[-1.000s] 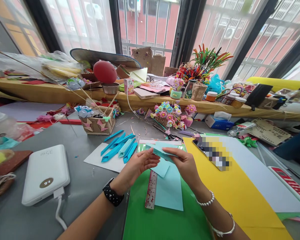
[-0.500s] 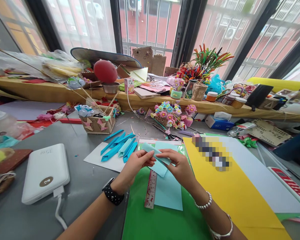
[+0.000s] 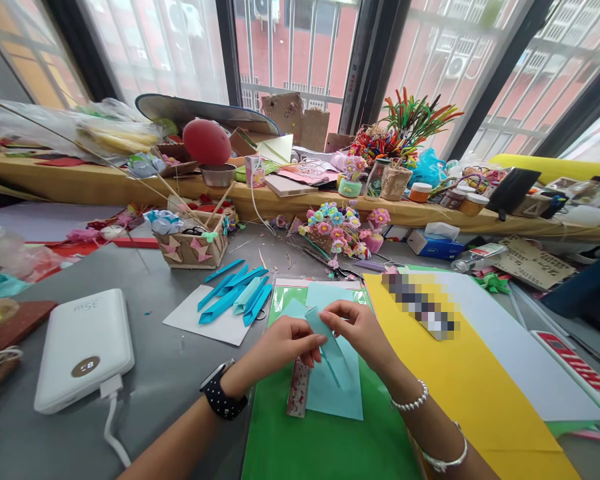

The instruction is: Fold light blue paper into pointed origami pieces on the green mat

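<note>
A: Left hand (image 3: 280, 347), status?

B: Fingers pinched shut on the upper edge of a folded strip (image 3: 333, 350) of light blue paper. A black watch (image 3: 220, 399) sits on that wrist.

A: Right hand (image 3: 363, 333)?

B: Also closed on the strip, thumb and fingers at its top end, just beside the left fingertips. Bead bracelets (image 3: 410, 403) on the wrist.

A: Strip position?

B: Held above a light blue sheet (image 3: 330, 397), slanting down toward the person. The sheet lies on a green mat (image 3: 325, 447), with a ruler (image 3: 298, 390) touching its left edge.

A: Surroundings?

B: Finished blue folds (image 3: 235, 293) lie on white paper (image 3: 205, 323), left of the hands. A white power bank (image 3: 83, 347) rests farther left, cable attached. A yellow sheet (image 3: 480, 393) lies right of the mat. A cardboard basket (image 3: 195, 250) stands behind the folds.
</note>
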{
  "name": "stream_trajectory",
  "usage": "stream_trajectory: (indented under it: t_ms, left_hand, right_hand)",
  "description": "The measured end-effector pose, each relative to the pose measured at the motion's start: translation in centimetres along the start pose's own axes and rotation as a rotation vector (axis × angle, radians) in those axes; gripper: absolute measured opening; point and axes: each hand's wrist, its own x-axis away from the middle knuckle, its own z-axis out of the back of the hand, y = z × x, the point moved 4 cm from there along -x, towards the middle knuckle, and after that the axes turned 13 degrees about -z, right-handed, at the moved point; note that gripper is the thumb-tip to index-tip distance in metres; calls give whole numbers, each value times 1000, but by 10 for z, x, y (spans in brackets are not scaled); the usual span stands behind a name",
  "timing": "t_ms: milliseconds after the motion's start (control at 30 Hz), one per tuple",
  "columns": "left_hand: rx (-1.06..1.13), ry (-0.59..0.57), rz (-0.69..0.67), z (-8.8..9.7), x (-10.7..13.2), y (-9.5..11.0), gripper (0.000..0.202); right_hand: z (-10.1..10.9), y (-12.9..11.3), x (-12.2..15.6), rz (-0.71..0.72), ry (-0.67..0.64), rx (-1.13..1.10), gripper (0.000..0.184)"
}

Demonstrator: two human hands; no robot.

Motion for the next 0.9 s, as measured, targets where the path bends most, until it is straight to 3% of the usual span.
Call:
stream_trajectory:
  t_ms: [900]
  left_hand:
    - [-6, -62, -20, -3, -1, -1, 29]
  right_hand:
    - [-2, -2, 4, -28, 6, -8, 22]
